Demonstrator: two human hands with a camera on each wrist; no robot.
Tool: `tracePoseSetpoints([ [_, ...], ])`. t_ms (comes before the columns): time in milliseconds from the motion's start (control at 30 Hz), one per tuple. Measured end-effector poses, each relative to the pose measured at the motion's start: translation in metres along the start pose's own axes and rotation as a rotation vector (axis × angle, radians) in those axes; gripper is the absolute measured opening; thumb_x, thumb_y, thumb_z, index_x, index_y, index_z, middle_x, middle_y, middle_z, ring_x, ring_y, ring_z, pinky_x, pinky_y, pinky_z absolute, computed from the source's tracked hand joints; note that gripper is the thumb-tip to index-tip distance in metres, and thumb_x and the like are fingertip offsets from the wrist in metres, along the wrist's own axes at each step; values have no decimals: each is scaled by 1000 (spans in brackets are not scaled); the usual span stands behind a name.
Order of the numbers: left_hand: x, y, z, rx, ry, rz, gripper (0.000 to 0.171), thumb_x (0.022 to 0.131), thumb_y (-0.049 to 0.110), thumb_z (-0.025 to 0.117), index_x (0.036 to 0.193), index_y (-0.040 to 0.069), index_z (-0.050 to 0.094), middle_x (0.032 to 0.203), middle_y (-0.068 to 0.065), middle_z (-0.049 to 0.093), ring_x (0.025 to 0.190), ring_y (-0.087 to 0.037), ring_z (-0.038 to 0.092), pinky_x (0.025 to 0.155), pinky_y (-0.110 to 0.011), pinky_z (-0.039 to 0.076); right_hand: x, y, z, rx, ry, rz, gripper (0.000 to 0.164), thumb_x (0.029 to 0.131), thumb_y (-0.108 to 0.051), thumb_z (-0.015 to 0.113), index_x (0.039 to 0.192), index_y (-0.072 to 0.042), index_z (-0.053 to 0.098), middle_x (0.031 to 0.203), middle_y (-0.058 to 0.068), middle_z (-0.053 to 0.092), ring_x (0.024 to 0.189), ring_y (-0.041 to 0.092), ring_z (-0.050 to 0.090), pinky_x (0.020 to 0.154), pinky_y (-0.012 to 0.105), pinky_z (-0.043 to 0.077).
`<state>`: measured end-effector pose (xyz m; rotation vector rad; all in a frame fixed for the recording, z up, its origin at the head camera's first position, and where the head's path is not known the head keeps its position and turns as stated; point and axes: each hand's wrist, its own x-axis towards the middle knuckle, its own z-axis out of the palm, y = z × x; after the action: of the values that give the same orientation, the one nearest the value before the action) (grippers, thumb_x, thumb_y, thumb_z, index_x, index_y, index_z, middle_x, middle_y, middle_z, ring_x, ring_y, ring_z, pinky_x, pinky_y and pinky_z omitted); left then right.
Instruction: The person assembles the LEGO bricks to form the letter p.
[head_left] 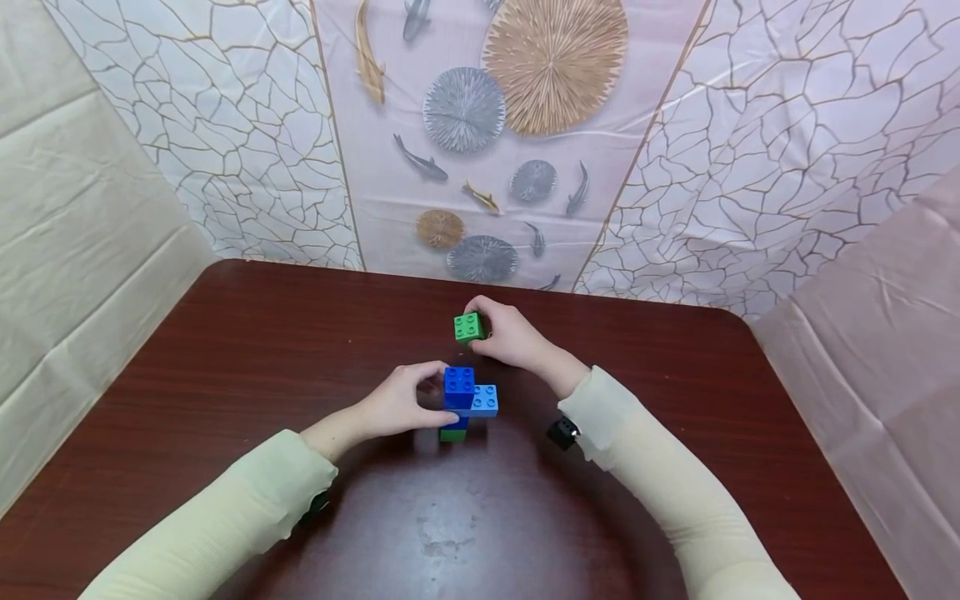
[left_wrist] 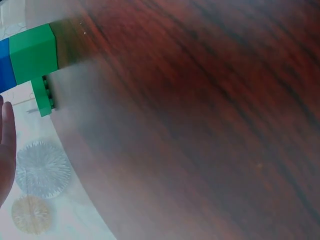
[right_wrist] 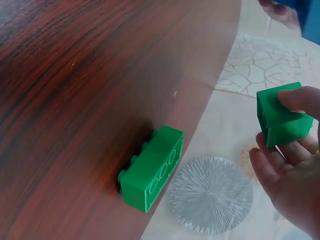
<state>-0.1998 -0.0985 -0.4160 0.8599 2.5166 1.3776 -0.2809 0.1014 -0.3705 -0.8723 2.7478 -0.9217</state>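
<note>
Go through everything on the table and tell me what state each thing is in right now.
Left hand: grips the block stack.
Block stack: upright on the table, blue bricks over green.
Right hand: holds the small green block.
Small green block: lifted, off the stack.
Long green brick: lying loose on the table.

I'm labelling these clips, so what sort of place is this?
Probably a small indoor recording booth, not a lived-in room: a dark wooden table is closed in by hung plastic sheets printed with fish, and only toy bricks are being handled on it.
</note>
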Motion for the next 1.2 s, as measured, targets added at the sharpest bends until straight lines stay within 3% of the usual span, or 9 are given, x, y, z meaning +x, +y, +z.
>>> tracePoseSetpoints([
  [133, 2, 2, -1, 34, -3, 10, 52, 75, 32, 78, 118, 10, 57, 104, -1, 67, 96, -14, 60, 87, -34, 51, -6, 0, -7, 32, 28, -9, 35, 80, -11, 72, 109, -10, 54, 99, 8, 64, 94, 23, 60, 85, 42, 50],
  [300, 5, 6, -1, 61, -9, 16, 59, 74, 33, 79, 122, 8, 57, 110, -3, 67, 100, -16, 61, 89, -36, 50, -16, -1, -16, 64, 57, -18, 37, 79, -15, 75, 110, -11, 55, 99, 6, 64, 93, 21, 59, 81, 38, 49],
  [533, 8, 11, -1, 80, -30, 4, 48, 76, 30, 78, 114, 5, 63, 107, -5, 69, 100, -16, 63, 90, -35, 51, -27, -2, -24, 93, 86, 35, 39, 79, -18, 75, 113, -11, 55, 100, 7, 64, 92, 24, 59, 81, 38, 49],
  [767, 12, 9, -4, 65, -55, 4, 38, 78, 28, 76, 107, 7, 65, 102, -4, 71, 94, -13, 64, 87, -31, 52, -39, -4, -29, 136, 97, 32, 40, 81, -17, 74, 115, -10, 55, 100, 9, 64, 93, 29, 59, 83, 43, 50],
  [1200, 21, 5, -10, 10, -85, -37, 37, 79, 27, 75, 108, 8, 64, 102, -4, 70, 90, -12, 65, 82, -27, 54, -58, -10, -32, 181, 88, 7, 40, 80, -17, 74, 116, -11, 59, 98, 7, 65, 86, 24, 59, 70, 33, 52],
])
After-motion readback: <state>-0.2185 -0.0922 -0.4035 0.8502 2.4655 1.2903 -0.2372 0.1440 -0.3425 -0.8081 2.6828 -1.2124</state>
